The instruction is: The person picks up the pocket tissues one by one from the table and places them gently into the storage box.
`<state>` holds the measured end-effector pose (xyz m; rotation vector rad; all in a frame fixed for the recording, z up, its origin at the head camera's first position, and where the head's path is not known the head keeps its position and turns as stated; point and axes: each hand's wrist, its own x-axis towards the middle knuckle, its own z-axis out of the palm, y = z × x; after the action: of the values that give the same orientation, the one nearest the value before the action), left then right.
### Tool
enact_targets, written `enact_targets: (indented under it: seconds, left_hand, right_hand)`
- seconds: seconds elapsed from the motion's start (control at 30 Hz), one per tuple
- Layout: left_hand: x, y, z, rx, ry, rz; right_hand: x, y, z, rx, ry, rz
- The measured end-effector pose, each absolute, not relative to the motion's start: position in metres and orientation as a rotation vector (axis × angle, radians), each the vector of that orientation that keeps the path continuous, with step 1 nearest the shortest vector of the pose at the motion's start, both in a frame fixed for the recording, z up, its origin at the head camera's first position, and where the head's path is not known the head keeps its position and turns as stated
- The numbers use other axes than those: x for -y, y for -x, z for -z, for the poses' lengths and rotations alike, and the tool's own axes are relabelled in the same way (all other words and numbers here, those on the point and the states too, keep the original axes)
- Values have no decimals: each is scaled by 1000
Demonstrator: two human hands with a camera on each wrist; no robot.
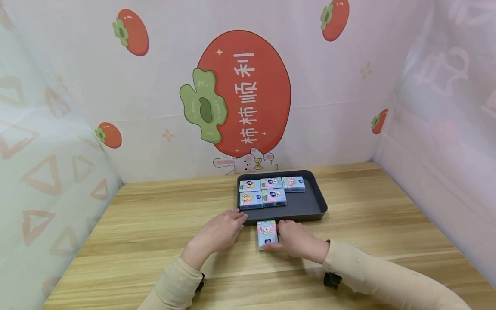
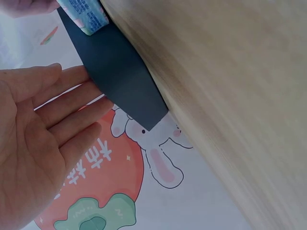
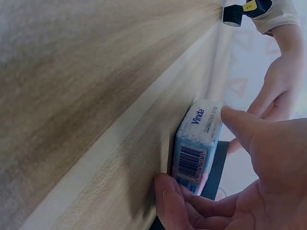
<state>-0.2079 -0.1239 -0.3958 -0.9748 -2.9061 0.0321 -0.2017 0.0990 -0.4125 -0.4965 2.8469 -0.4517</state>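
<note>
A pocket tissue pack [image 1: 267,232], blue with a cartoon print, lies on the table just in front of a dark grey tray [image 1: 304,206]. My right hand [image 1: 296,239] holds it, thumb at its near end and fingers along its right side. In the right wrist view the tissue pack [image 3: 194,143] shows a Vinda label and a barcode. My left hand [image 1: 221,232] touches the tray's near left corner; in the left wrist view its extended fingers [image 2: 79,115] meet the tray wall [image 2: 122,72]. Several tissue packs [image 1: 252,200] sit in two rows in the tray.
The wood-grain table [image 1: 162,232] reaches back to a white backdrop [image 1: 162,86] with printed persimmons. Patterned cloth walls [image 1: 438,129] stand at both sides. The tray's right part shows its bare floor.
</note>
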Motion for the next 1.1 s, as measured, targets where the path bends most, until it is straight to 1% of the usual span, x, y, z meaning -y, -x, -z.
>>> enact_targets:
  seconds: [0.63,1.1]
  left_hand:
    - [124,210,395,2890,983,-49]
    - [125,209,397,2883,994,-58]
  right_hand:
    - [-100,210,415,-2767,436,591]
    - [-103,214,415,-2547,387,789]
